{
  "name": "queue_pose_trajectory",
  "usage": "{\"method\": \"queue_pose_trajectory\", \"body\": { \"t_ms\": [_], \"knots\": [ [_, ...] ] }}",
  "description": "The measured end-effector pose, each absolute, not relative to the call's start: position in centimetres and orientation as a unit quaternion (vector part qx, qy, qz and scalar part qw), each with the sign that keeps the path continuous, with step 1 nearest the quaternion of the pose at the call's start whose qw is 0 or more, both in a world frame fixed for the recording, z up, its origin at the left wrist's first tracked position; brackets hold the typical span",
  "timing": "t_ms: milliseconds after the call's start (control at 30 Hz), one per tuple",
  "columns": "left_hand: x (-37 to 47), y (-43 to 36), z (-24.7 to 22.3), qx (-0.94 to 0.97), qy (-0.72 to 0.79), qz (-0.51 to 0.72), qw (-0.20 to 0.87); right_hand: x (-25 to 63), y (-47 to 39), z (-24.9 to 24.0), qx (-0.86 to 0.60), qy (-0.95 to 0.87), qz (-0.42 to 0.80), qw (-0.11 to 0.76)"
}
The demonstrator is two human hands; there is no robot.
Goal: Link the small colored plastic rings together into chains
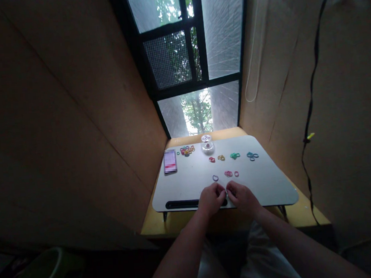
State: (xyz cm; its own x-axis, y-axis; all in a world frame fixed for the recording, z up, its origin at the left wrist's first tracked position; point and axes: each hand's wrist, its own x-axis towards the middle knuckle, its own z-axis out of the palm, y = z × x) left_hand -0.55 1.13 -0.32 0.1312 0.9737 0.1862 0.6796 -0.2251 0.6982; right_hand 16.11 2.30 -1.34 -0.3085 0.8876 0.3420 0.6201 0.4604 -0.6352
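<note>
Nearer the person than the clear round plastic jar (207,149), at the front edge of the white rounded-corner desk (188,179), the left hand (212,197) and the right hand (241,196) meet almost tip to tip. The fingers of the 2 hands are curled inward, with thumbs near forefingers; whether they are clamped on anything I cannot tell, as whatever may lie between them is too small to make out. Also on the near side of the jar, just beyond the hands, lie a small purple open loop (215,180), a heaped cluster of small pink loops (228,173) and 1 loose pink loop (235,174). For such fine fingertip work, a light pinch with little wrist movement seems best, forearms steady and knuckles low, so that no loop gets brushed aside. Working a little further from the cluster would probably help. The red (212,159), yellow (221,157), green (235,155) and blue loop piles (252,155), running rightward from the near side of the jar, look easily mixed, so sleeves and palms should stay clear.
</note>
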Motion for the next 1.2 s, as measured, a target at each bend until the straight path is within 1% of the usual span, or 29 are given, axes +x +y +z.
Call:
{"method": "queue_pose_trajectory", "body": {
  "t_ms": [1200],
  "knots": [
    [-0.49,1.24,-0.22,0.716,0.566,0.327,0.245,16.09,2.24,-1.26,-0.485,-0.769,0.217,0.357]
  ]
}}
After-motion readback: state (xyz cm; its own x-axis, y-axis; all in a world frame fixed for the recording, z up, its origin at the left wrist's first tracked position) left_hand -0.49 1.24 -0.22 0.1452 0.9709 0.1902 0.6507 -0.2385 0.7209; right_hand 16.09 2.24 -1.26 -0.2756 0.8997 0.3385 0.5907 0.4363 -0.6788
